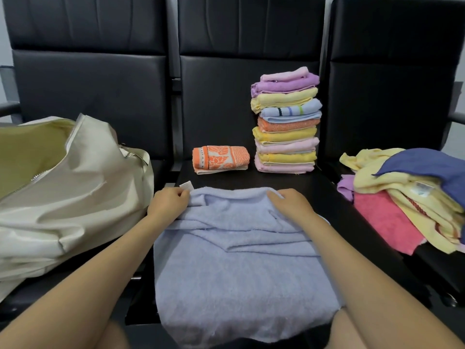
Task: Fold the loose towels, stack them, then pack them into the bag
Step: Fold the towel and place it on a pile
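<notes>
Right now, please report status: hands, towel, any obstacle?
Left hand and right hand pinch far edge of blue towel. Fold in progress on seat. Stack beyond, bag open at left. Nothing in the way.

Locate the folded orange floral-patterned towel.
In the head view, the folded orange floral-patterned towel lies alone on the middle black seat, just left of the tall stack of folded towels, beyond the light blue towel.
</notes>
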Demonstrator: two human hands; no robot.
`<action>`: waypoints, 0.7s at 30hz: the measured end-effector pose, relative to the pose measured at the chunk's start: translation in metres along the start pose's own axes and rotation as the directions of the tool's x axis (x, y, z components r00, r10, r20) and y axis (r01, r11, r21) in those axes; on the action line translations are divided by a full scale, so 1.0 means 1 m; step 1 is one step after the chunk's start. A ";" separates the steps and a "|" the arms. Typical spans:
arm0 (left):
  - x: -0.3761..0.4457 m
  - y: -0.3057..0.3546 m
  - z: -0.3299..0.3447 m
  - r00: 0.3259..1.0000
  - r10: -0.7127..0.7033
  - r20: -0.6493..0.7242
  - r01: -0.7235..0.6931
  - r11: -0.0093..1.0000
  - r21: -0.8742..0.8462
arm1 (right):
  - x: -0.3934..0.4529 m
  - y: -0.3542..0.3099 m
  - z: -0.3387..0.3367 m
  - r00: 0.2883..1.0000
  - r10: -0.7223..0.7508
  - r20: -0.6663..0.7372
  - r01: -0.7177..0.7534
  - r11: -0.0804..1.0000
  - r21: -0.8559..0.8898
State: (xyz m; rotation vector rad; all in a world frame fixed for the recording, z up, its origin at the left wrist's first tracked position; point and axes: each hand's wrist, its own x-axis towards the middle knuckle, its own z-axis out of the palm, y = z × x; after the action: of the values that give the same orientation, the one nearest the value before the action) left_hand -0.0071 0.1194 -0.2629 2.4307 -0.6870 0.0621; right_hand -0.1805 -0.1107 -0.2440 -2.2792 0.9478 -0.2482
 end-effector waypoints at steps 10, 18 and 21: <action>0.013 -0.012 -0.002 0.988 -0.153 -0.004 0.153 0.987 0.043 | 0.025 0.008 -0.008 0.953 0.302 0.004 -0.279 0.874 0.397; 0.042 0.019 0.003 0.959 -0.220 -0.180 0.081 0.819 -0.569 | 0.048 0.001 -0.025 0.931 0.296 -0.213 -0.047 0.677 0.735; 0.051 0.027 0.008 0.943 -0.250 -0.219 0.052 0.761 -0.647 | 0.060 0.001 -0.031 0.930 0.256 -0.262 0.048 0.624 0.780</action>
State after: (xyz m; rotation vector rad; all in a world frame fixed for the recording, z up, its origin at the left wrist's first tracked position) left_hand 0.0234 0.0729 -0.2446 1.7545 -0.2952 0.1036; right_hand -0.1497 -0.1682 -0.2250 -1.3681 0.8968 -0.8658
